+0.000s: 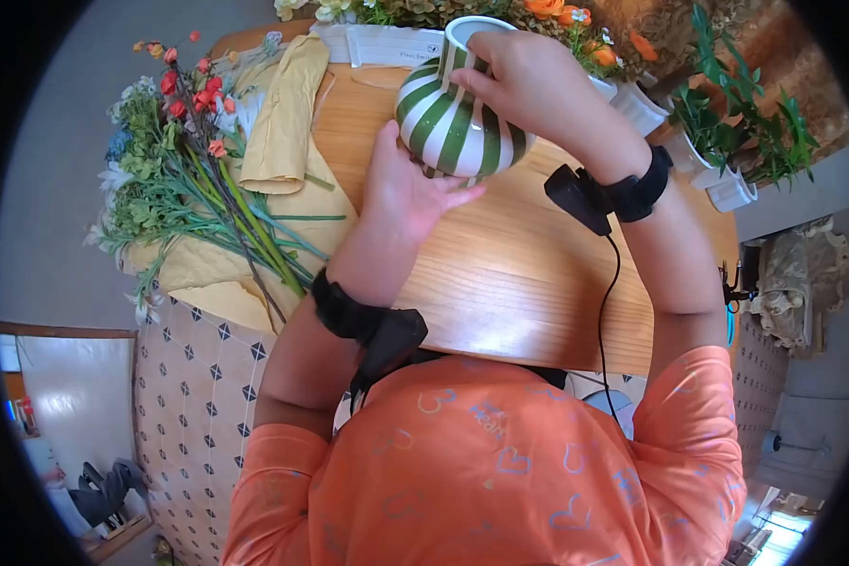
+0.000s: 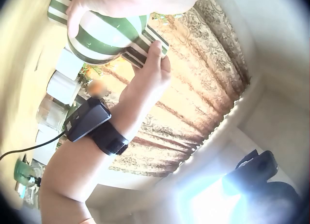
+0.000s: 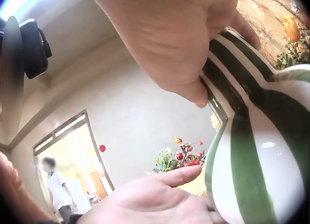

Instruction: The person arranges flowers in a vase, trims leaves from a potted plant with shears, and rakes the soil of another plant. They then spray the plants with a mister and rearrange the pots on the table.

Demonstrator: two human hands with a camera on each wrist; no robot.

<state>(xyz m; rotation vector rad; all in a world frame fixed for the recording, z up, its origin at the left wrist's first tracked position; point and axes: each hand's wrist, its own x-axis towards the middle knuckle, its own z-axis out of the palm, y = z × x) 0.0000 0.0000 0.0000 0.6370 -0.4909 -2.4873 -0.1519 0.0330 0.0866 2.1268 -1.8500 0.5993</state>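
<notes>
A round-bellied vase [image 1: 460, 134] with green and white stripes and a narrow neck is held tilted above the wooden table. My right hand [image 1: 536, 83] grips the neck at the rim, the thumb outside and the fingers over the opening. From below, my left hand [image 1: 404, 193] cradles the belly and base, its thumb up along the side. In the left wrist view the striped vase [image 2: 104, 37] lies between both hands. The right wrist view shows its glossy side [image 3: 252, 161] close up. Parts of the left fingers are hidden behind it.
Artificial flowers [image 1: 198, 160] lie on brown wrapping paper [image 1: 283, 123] at the table's left. White planters [image 1: 387, 45] with flowers line the back, and potted greenery [image 1: 750, 118] stands at the right. A black cable [image 1: 604, 311] hangs from the right wrist camera. A person [image 3: 59, 187] stands in a doorway.
</notes>
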